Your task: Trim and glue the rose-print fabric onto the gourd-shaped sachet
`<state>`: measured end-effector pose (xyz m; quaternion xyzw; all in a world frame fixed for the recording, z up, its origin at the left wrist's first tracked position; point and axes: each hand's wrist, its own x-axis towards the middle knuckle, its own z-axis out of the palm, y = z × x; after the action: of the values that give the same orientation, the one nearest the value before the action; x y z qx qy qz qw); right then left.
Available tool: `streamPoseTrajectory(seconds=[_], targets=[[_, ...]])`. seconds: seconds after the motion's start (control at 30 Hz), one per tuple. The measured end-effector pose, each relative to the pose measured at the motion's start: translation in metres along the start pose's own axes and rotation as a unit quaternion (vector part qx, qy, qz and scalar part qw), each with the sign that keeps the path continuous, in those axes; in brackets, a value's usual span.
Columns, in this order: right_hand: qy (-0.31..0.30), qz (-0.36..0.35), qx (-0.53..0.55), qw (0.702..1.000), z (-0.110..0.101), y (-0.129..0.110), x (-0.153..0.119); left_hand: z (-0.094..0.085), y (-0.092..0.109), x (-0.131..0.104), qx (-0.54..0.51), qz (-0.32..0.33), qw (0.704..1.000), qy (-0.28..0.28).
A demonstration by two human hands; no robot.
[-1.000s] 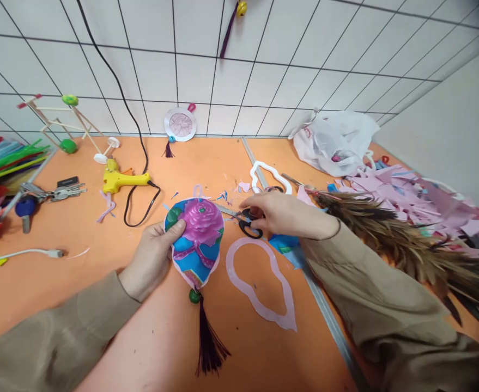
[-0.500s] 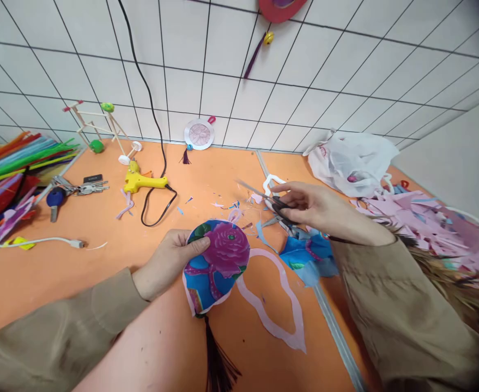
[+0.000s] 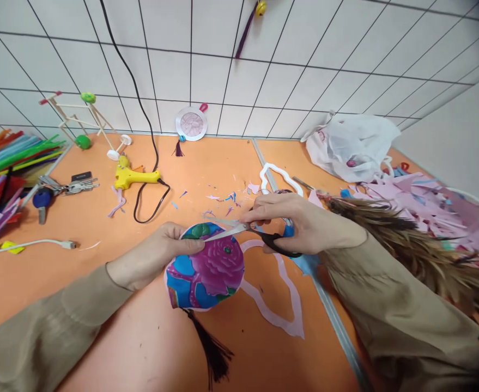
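My left hand (image 3: pixel 157 251) pinches the left edge of a round fabric piece (image 3: pixel 218 264) printed with a purple flower on blue. A dark tassel (image 3: pixel 211 348) hangs from its lower edge. In my right hand (image 3: pixel 292 220) is a pair of scissors (image 3: pixel 235 228) with dark handles, its blades parted. The blades lie over the upper part of the fabric piece; whether they touch it I cannot tell. A pale pink wavy paper frame (image 3: pixel 294 296) lies to the right of the piece. Blue fabric (image 3: pixel 304 264) shows partly under my right hand.
A yellow glue gun (image 3: pixel 135 177) with a black cord lies at the left, near keys (image 3: pixel 78 186) and colourful pipe cleaners (image 3: pixel 14 155). Small scraps are scattered ahead. Right are a white plastic bag (image 3: pixel 345 144), pink scraps (image 3: pixel 411 201) and brown feathers (image 3: pixel 394 231).
My right hand has brought the scissors left and down from the scrap area to over the fabric piece. The fabric piece has tilted and shifted slightly left in my left hand.
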<state>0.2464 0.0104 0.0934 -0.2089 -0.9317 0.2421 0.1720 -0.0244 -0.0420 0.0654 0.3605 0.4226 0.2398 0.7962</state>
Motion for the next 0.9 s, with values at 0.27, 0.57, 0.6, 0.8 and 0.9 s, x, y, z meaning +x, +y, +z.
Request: streamPoseTrajectory(seconds=[0.27,0.57,0.6,0.8,0.9], targets=[[-0.021,0.009,0.008,1.000,0.007,0.007,0.001,-0.003,-0.001,-0.001,0.082,-0.015,0.997,-0.004],[-0.028,0.019,0.005,0.999,0.011,0.008,0.001,0.001,0.002,-0.002,0.096,0.004,0.995,-0.030],[-0.028,0.016,0.006,0.999,0.012,0.009,0.001,0.001,0.002,-0.002,0.097,0.007,0.995,-0.035],[-0.023,-0.005,0.019,1.000,0.013,0.011,0.001,0.001,0.000,-0.002,0.100,0.001,0.995,-0.030],[-0.026,0.000,0.022,0.999,0.013,0.011,0.001,0.000,0.000,-0.001,0.100,-0.002,0.994,-0.031]])
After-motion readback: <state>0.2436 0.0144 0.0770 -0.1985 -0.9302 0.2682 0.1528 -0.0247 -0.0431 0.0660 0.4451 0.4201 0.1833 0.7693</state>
